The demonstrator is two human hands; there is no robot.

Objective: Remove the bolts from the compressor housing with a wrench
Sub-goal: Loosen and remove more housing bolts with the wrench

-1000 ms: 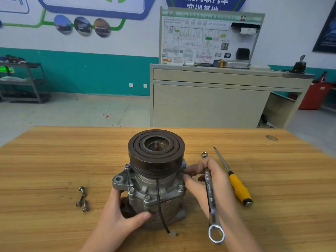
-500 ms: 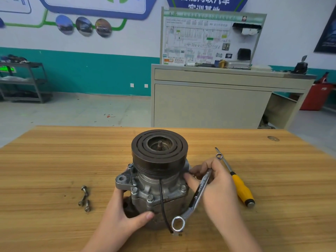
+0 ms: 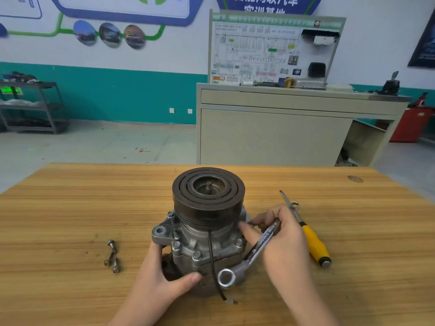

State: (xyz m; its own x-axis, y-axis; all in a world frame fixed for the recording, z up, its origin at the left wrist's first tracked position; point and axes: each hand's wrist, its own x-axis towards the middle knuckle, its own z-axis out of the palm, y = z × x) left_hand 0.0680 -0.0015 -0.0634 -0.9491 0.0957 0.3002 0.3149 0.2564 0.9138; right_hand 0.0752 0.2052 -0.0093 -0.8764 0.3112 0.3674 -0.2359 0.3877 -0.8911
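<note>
Far left on the wooden table (image 3: 70, 208): loose bolts (image 3: 112, 256) lying in a small cluster, well apart from the work — at least two, perhaps three, so part of the job looks done.

Next, left hand (image 3: 155, 285) curled round the lower flank of the compressor housing (image 3: 202, 245), thumb pressed on its front, steadying it. Housing upright at table centre, dark grooved pulley (image 3: 208, 196) on top, black wire (image 3: 213, 267) trailing down the front.

Still seated in the flange: bolt heads (image 3: 196, 255) at front-left, front and right — at least four visible, so probably more left than removed; far side hidden.

Then right hand (image 3: 282, 238) gripping the wrench (image 3: 256, 250) mid-shank, forefinger touching the housing under the pulley. Ring end low by the housing's right base, on no bolt — likely lining up for the next one.

Far right: yellow-handled screwdriver (image 3: 313, 243) lying unused.
</note>
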